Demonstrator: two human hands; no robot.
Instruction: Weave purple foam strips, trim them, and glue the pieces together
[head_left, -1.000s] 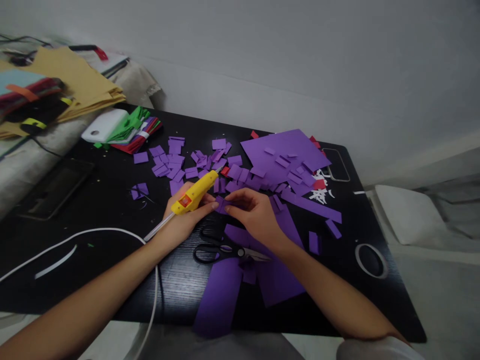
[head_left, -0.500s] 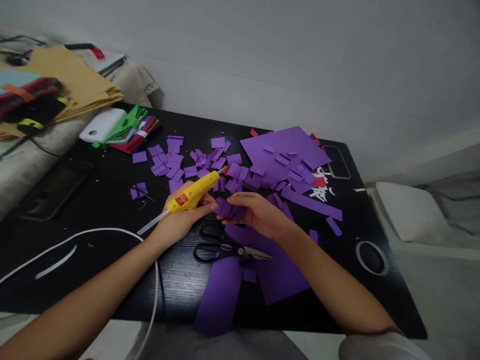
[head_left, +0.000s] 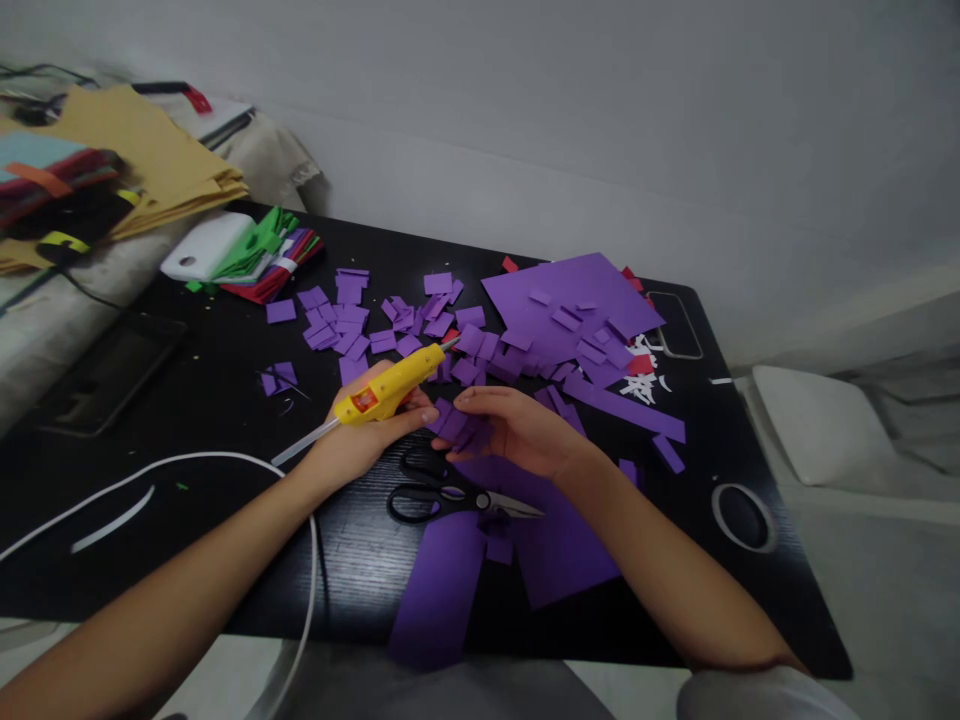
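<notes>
My left hand (head_left: 358,432) is closed around a yellow glue gun (head_left: 390,385), whose nozzle points up and to the right. A clear glue stick (head_left: 304,443) sticks out of its back end. My right hand (head_left: 517,425) grips a cluster of small folded purple pieces (head_left: 459,425), which look like craft foam or paper. The left thumb and fingertips reach the left edge of that cluster. Below the hands lie black-handled scissors (head_left: 461,502), blades pointing right, partly over purple sheets (head_left: 439,585).
Many small purple pieces (head_left: 330,325) are scattered across the black table (head_left: 225,560). A large purple sheet (head_left: 570,285) lies behind, beside white scraps (head_left: 641,385). A white cable (head_left: 172,462) loops at left. A roll of tape (head_left: 744,517) is at right; colored bundles (head_left: 277,265) lie back left.
Almost nothing differs. The glue gun and left hand have shifted very slightly, and the purple cluster is tilted a little between the fingers.
</notes>
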